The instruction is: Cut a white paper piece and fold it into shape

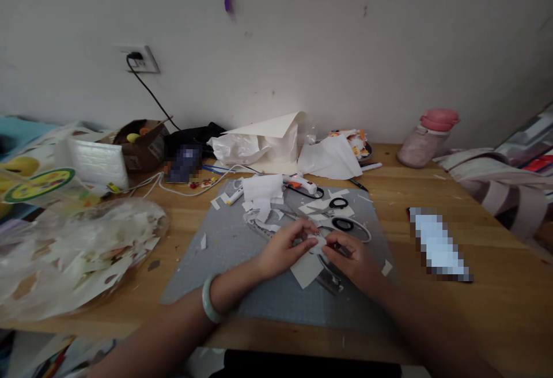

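Observation:
Between the fingertips of my left hand (290, 248) and my right hand (349, 256) is a small white paper piece (318, 244). Both hands are closed in a pinch on it, above a grey cutting mat (276, 306). A larger pale paper piece (306, 271) lies just beneath them. Close behind my right hand rest scissors with black-lined handles (343, 224), partly covered by my fingers. Paper scraps (262, 191) are heaped on the mat beyond my left hand, and a glue gun (302, 184) lies at the mat's far edge.
On the left, a clear plastic bag (86, 257) holds paper scraps, with a lidded plastic cup (43, 188) behind it. A cardboard box (140, 144) and white cables (173, 191) sit farther back. To the right are a phone (438, 244) and a pink-lidded bottle (425, 139).

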{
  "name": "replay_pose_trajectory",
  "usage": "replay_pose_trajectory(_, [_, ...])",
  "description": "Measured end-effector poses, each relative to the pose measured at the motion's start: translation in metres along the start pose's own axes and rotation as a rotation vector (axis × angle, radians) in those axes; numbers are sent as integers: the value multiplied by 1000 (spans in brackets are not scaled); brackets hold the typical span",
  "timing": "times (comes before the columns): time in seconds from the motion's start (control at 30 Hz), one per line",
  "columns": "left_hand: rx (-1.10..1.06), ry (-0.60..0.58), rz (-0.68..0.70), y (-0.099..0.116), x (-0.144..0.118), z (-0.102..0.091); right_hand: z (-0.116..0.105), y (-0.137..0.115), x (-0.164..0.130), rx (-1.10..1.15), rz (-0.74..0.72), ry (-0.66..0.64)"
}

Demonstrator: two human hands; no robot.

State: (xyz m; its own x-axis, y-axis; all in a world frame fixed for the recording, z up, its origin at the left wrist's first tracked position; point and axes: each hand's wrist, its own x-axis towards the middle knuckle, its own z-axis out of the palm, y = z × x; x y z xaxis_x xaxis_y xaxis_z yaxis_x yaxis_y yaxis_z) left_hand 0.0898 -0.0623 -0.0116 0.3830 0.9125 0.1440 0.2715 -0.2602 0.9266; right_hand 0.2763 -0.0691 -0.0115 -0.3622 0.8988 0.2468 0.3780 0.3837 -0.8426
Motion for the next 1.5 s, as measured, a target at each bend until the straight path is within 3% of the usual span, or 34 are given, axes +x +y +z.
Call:
replay_pose_trajectory(0.2, [-141,3,-64,-7,1,4,1,-1,0,-3,46,-3])
replay_pose_trajectory(0.37, [-393,-22,-217,-7,5,7,3,2,0,-12,107,75])
replay_pose_trajectory(0.57, [-319,-77,-232,-8,5,7,5,9,1,-9,127,75])
replay_pose_trajectory(0.67, [-81,-102,-181,-5,5,0,5,11,1,-29,126,70])
replay_pose_trajectory(0.73, [240,-74,-107,-2,6,-14,3,10,0,-61,106,47])
replay_pose_trajectory(0.8, [644,77,-70,0,8,-36,2,6,0,-120,74,-3])
replay_pose_trajectory(0.87, [932,255,-179,-1,10,-62,1,3,-1,-202,26,-43])
replay_pose_trajectory(0.97, [1052,402,-382,-8,11,-93,4,4,-1,-310,-47,-80])
replay_pose_trajectory(1.1, [860,435,-548,-24,11,-106,6,8,-3,-373,-62,-91])
replay_pose_trajectory(1.17, [770,441,-546,-31,12,-105,6,9,-3,-366,-60,-74])
replay_pose_trajectory(1.37, [491,543,-335,-44,19,-103,4,8,-3,-342,-68,-45])
replay_pose_trajectory(1.5, [381,596,-174,-40,20,-104,4,6,-2,-335,-70,-57])
